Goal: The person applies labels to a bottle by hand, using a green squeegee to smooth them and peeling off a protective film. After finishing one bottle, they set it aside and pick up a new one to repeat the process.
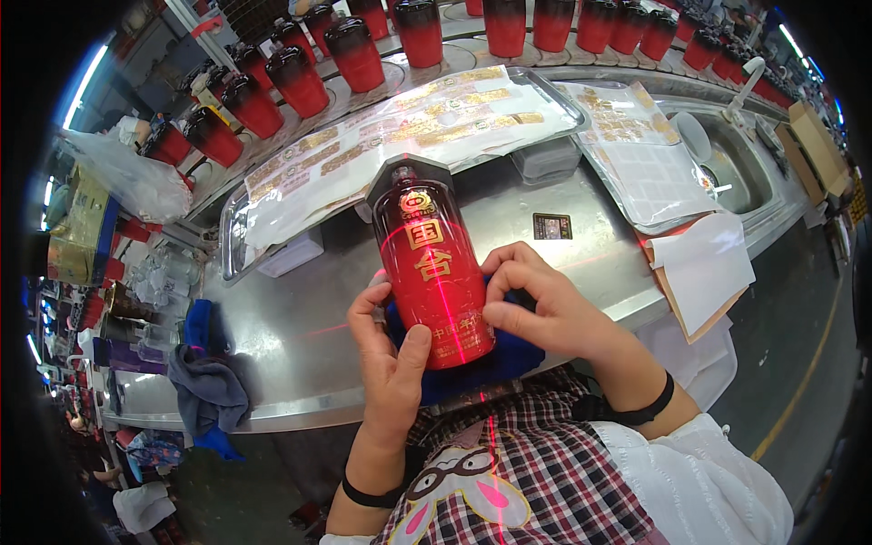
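Note:
A glossy red bottle [427, 272] with a dark shoulder and gold lettering lies tilted before me, its neck end pointing away. Under its lower end is a blue cloth pad [518, 359]. My left hand [391, 359] is closed round the bottle's lower left side, thumb on the front edge. On the other side, my right hand [536, 304] has its fingers curled, with thumb and forefinger tips close together against the bottle's right edge. Whether anything small sits between those tips is hidden. A red light line runs down the bottle's front.
Beyond the bottle stands a tray [238, 263] of gold decal sheets [400, 127]. More red-black bottles [357, 59] line a curved conveyor behind. At right are a second tray [649, 222], a sink [740, 173] and papers [704, 272]. A grey cloth [207, 386] hangs at the left edge.

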The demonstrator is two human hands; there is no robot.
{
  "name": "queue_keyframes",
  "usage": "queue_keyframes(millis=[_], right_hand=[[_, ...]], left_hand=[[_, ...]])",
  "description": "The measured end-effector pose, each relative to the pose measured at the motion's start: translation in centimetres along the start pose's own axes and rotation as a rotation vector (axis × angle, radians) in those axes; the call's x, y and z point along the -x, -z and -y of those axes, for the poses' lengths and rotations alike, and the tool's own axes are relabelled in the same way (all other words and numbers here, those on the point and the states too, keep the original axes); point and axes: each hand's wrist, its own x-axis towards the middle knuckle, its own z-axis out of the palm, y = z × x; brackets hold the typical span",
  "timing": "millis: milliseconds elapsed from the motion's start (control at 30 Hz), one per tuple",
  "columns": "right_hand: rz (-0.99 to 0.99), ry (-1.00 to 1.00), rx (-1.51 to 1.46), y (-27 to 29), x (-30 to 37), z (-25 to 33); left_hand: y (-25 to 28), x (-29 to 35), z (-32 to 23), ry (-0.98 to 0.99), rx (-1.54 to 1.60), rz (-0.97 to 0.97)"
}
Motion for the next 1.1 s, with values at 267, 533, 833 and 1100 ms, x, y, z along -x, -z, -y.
queue_keyframes(millis=[267, 533, 833, 1100], right_hand=[[0.030, 0.008, -0.008, 0.1, -0.1, -0.1], [-0.001, 0.025, 0.012, -0.2, -0.1, 0.0], [0.026, 0.003, 0.010, 0.0, -0.1, 0.0], [0.042, -0.016, -0.036, 0.1, 0.0, -0.2]], left_hand=[[0.2, -0.2, -0.8, 0.098, 0.046, 0.076], [0.1, -0.2, -0.8, 0.113, 0.075, 0.097], [0.0, -0.2, -0.7, 0.106, 0.052, 0.079], [0.3, -0.2, -0.3, 0.099, 0.040, 0.083]])
